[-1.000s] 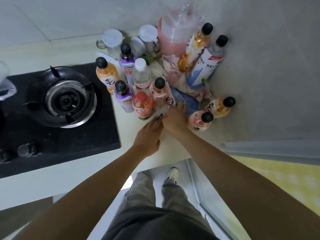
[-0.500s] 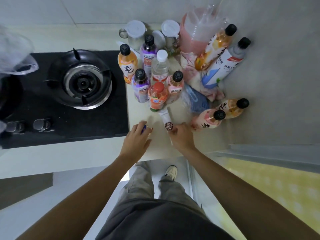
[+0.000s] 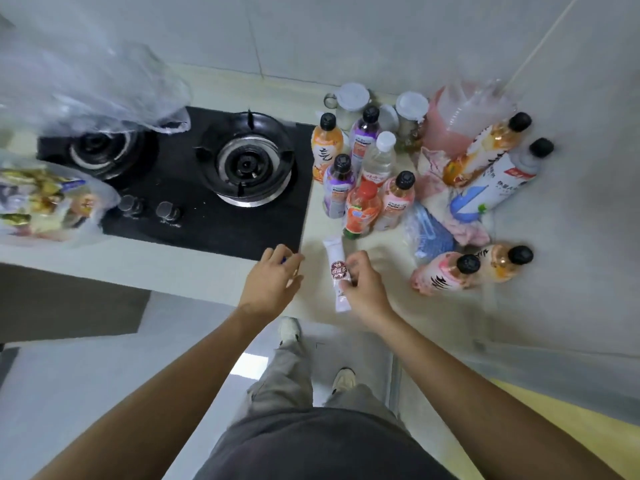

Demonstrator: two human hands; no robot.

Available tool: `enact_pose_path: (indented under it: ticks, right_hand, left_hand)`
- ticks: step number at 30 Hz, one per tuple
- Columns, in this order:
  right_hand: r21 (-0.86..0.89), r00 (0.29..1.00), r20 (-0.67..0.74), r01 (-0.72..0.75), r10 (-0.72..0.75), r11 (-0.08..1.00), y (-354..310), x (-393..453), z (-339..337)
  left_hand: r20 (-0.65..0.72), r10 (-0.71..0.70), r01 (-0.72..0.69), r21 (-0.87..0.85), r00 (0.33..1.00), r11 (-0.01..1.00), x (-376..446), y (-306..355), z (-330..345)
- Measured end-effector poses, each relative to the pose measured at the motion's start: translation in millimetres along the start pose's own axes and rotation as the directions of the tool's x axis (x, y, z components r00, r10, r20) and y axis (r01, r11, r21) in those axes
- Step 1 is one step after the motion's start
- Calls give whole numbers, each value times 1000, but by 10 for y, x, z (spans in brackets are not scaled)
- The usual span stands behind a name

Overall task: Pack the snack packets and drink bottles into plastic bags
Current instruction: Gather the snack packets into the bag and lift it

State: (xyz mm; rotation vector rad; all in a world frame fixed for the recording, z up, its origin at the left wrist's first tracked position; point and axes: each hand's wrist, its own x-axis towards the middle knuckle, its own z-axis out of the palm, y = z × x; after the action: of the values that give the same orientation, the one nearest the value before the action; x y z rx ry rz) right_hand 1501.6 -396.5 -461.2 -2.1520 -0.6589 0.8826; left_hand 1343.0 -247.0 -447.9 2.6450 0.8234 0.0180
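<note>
1. Both bare forearms reach forward from the bottom of the view, converging toward the middle; the wrists are nearly straight.
2. The left hand (image 3: 272, 284) shows its back to the camera; its fingers are curled, with a small blue-purple thing just showing between the fingertips, too hidden to identify; the grip itself cannot be seen clearly.
3. The right hand (image 3: 363, 289) lies just beside the left, apart from it; its thumb and fingers pinch a packet (image 3: 337, 275) at its middle, the packet's ends sticking out above and below the fingers.
4. Below the arms, the person's trousered legs and two pale shoes are visible.
</note>
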Motion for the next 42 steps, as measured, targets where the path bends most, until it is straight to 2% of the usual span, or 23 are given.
enact_pose_path:
  ticks: [6, 11, 15, 21, 25, 29, 37, 42]
  right_hand:
    - [30, 958, 221, 182, -184, 983, -815, -49, 492]
    - [26, 887, 361, 300, -288, 954, -1627, -86, 1127]
    - [11, 846, 423, 354, -326, 935, -2174, -59, 1779]
    - [-6, 857, 421, 329, -296, 944, -2914, 64, 2816]
    - [-45, 876, 390, 325, -282, 945, -3383, 267, 3344]
    - [-98, 905, 331, 313, -265, 945, -3724, 570, 3674]
    - [-136, 923, 333, 248, -191, 959, -4174, 1282, 4292]
    - [-231, 924, 344, 254, -166, 939, -4235, 1589, 4582]
  left_hand:
    - [-150, -259, 264, 16, 954, 964, -747, -543, -627]
    - [-267, -441, 438, -75, 857, 896, -1370, -1184, -1068]
    - [-300, -525, 510, -132, 797, 850, -1711, -1839, -1269]
    - [-293, -552, 525, -170, 781, 834, -2027, -2945, -1589]
    - [-280, -524, 500, -158, 804, 851, -1997, -3626, -1898]
    - [-234, -495, 475, -142, 837, 869, -1728, -4176, -2132]
    - [-168, -505, 485, -148, 847, 862, -980, -4925, -2458]
    - [-166, -478, 460, -135, 862, 877, -563, -5336, -2618]
